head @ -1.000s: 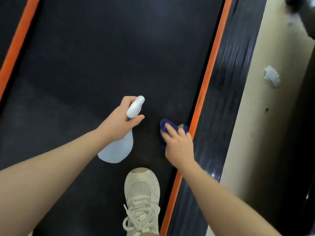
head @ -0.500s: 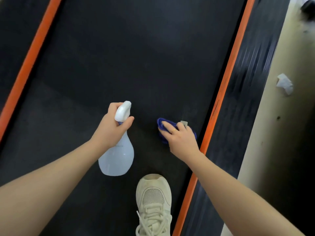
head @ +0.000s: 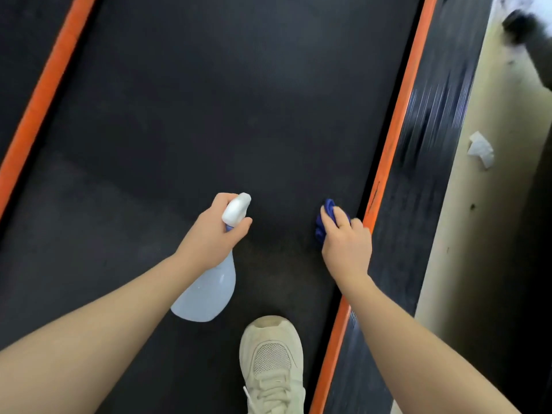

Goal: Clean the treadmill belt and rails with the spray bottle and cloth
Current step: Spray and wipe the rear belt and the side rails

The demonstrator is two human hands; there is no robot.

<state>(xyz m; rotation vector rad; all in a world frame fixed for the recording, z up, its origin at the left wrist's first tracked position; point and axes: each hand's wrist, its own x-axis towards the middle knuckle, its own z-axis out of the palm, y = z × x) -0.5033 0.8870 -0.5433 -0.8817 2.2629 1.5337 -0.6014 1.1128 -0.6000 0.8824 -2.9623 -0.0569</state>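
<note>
Wiping the belt [head: 239, 100] near its right edge is the step I judge to be in hand. My right hand [head: 346, 249] has its fingers curled over a bunched blue cloth [head: 324, 216] and presses it on the belt, just beside the orange strip [head: 397, 138] that borders the right rail [head: 430, 150]. My left hand [head: 209, 243] grips the neck of the spray bottle [head: 209, 291], thumb wrapped across the front below the white head, nozzle pointing forward over the belt; whether a finger rests on the trigger I cannot tell. The bottle body hangs below the hand, above the belt. The next move, as I judge it, calls for carrying the cloth across the orange strip onto the rail, or a fresh spray ahead of the cloth. A pale shoe [head: 271, 363] stands on the belt, so wet patches there are a slip risk. The belt is dark and matt; the rail looks ribbed and glossy. Beyond it lies a light floor [head: 490, 264] with a crumpled white scrap [head: 479, 149]. A second orange strip [head: 41, 97] marks the left side.
</note>
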